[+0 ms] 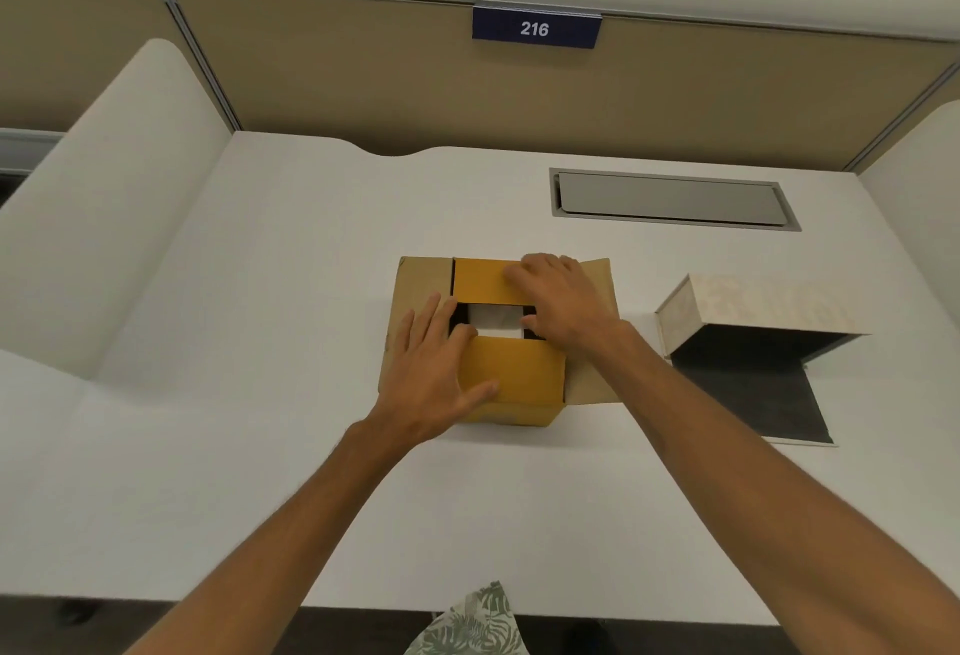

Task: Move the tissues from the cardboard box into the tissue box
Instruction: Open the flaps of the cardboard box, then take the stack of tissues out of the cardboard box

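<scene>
A brown cardboard box (511, 379) stands in the middle of the white desk, its side flaps spread and its near and far flaps lying flat. White tissues (493, 324) show through the gap between those flaps. My left hand (434, 374) rests flat on the near flap and left edge, fingers apart. My right hand (558, 298) lies on the far flap, its fingers curled at the flap's edge by the opening. To the right sits the cream tissue box (753, 306) with its dark-lined lid (758, 394) folded down toward me.
A grey cable hatch (672, 200) is set into the desk (260, 420) behind the boxes. Tan partition panels with a blue "216" sign (535, 28) close off the back. White side dividers rise at left and right. Patterned cloth (475, 623) shows at the near edge.
</scene>
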Action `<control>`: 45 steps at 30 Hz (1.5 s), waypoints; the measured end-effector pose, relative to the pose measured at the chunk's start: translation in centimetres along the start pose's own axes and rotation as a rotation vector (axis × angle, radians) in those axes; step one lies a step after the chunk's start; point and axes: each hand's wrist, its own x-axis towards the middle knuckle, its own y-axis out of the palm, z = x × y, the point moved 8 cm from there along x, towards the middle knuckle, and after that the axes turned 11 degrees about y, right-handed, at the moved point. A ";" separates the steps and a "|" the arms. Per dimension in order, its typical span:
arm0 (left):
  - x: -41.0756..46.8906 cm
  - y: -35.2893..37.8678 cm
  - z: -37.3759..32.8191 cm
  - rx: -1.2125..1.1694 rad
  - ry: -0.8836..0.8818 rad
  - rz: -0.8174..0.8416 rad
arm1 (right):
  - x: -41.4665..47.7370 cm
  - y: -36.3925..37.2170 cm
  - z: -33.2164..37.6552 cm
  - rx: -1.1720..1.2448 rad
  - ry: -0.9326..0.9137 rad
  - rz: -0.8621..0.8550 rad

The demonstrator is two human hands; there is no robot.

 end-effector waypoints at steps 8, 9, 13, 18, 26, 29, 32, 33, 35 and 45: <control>-3.8 -3.3 -1.9 -0.261 -0.011 -0.305 | 2.3 -2.3 -2.9 0.431 0.133 0.027; -4.1 -3.3 -1.9 -0.299 -0.030 -0.307 | 2.6 -2.7 -3.3 0.491 0.157 0.009; -4.7 -1.5 -1.6 -0.394 -0.064 -0.158 | 4.2 -3.7 -4.2 0.713 0.273 -0.067; -5.5 2.5 -0.6 -0.251 -0.044 0.099 | 5.5 -3.7 -5.0 0.671 0.414 -0.213; -5.6 4.8 0.0 0.041 -0.037 0.122 | 6.7 -1.2 -2.1 0.143 0.126 -0.154; -5.6 5.0 0.2 0.107 -0.053 0.122 | 6.3 0.9 -1.8 0.155 0.053 -0.031; -5.6 5.2 0.6 0.069 -0.074 0.115 | 6.1 2.4 -1.8 0.195 0.047 0.052; -5.6 5.3 0.7 0.048 -0.080 0.113 | 6.0 3.0 -1.9 0.199 0.058 0.093; -5.7 5.4 0.7 0.020 -0.087 0.112 | 6.0 4.0 -2.1 0.203 0.095 0.159; -5.5 5.1 0.5 0.044 -0.106 0.113 | 4.4 0.7 -1.1 0.319 0.160 -0.027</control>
